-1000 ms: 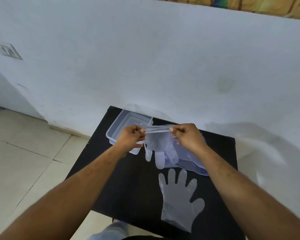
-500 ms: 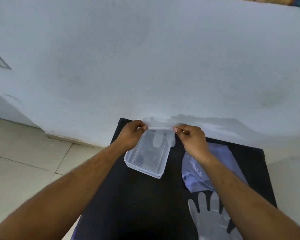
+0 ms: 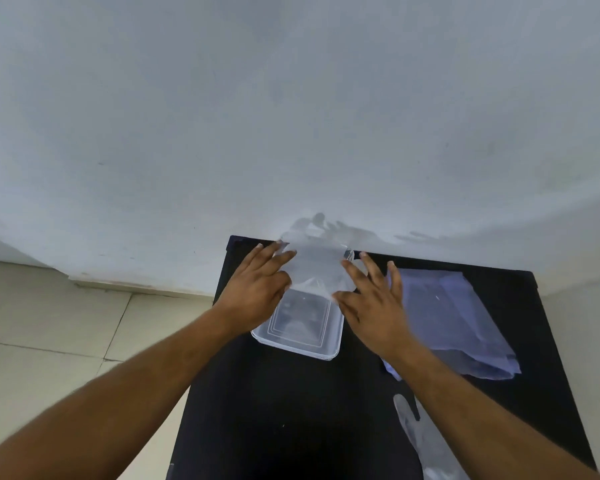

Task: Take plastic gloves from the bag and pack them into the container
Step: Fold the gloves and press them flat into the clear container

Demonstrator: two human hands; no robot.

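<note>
A clear rectangular plastic container (image 3: 302,346) stands on the black table (image 3: 291,417) near the wall. A thin see-through plastic glove (image 3: 316,268) lies over the container's far half. My left hand (image 3: 260,289) rests flat on the glove's left edge with fingers spread. My right hand (image 3: 371,299) lies flat at its right edge, fingers apart as well. Right of the container lies the bluish plastic bag (image 3: 454,320). A second clear glove (image 3: 426,441) lies on the table near the front, partly hidden by my right forearm.
A pale wall (image 3: 291,116) rises directly behind the table's far edge. Beige floor tiles (image 3: 49,327) lie to the left, below the table's left edge.
Both hands let go of the pinched glove edge and now lie flat on it. The glove went down over the container's far half. The view tilted upward toward the wall.
</note>
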